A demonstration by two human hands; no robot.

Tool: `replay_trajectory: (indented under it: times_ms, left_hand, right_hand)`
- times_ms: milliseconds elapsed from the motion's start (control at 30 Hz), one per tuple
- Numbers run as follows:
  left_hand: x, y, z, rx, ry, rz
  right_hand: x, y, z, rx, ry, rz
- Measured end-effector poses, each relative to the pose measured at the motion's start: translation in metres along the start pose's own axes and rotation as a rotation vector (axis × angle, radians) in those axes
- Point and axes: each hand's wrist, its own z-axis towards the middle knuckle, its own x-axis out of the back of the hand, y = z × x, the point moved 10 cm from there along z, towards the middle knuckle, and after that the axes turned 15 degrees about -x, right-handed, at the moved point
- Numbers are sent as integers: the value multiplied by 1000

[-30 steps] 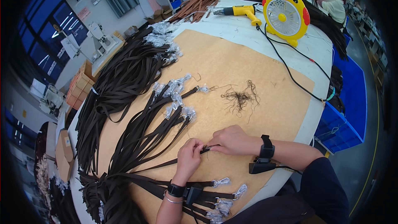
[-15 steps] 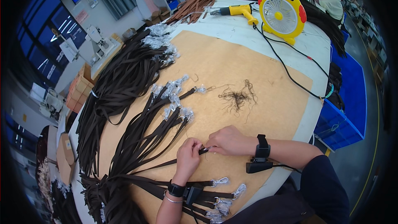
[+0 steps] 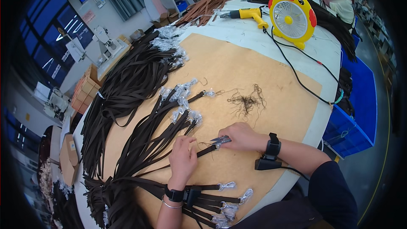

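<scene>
My right hand (image 3: 242, 137) is closed around small metal thread snips (image 3: 218, 140), whose blades point left. Just under the snips lies the end of a dark brown strap (image 3: 206, 150), with a bit of metal at its tip close to my right fingers. My left hand (image 3: 183, 157) is over the same strap, thumb and fingertips apart. Its palm hides part of the strap, so any contact there is unclear. Fine loose threads (image 3: 202, 144) show between the hands. More straps with plastic-wrapped metal clips (image 3: 229, 209) lie beside my left wrist.
A tangle of dark threads (image 3: 246, 101) lies on the brown board (image 3: 280, 97). Bundled straps (image 3: 123, 80) cover the left side. A yellow heat gun (image 3: 250, 14) and chick-shaped fan (image 3: 292, 19) stand farther back, their cables trailing right. A blue crate (image 3: 354, 123) is beside the table.
My left fingers have parted from their pinch near the strap's end and moved left. The snips now show plainly in my right hand, which has shifted slightly right. The view has shifted a little.
</scene>
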Motion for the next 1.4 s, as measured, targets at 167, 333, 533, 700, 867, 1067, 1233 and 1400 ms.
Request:
replay_trajectory:
  times_ms: [167, 333, 533, 700, 867, 1067, 1233, 1400]
  left_hand:
    - [-17, 13, -6, -70, -165, 34]
    - [-21, 11, -8, -41, -183, 21]
    - [-26, 13, -21, -32, -79, -183]
    - [-30, 15, -20, -15, -93, -223]
    - [-42, 3, -29, 135, -69, -358]
    - [-46, -5, -34, 159, -32, -412]
    - [-45, -3, -32, 158, 70, -494]
    - [-43, -10, -39, 190, 76, -467]
  right_hand:
    - [3, -2, -2, 92, 101, 31]
    - [2, -3, 0, 7, -44, 108]
    - [-2, 1, 2, 40, -144, 212]
    - [-17, -5, 2, 65, -120, 225]
    - [-28, -5, 8, -9, -143, 115]
    - [-26, -23, 5, 90, -81, 234]
    - [-20, -16, 3, 45, -36, 365]
    - [28, -29, -9, 128, 135, 206]
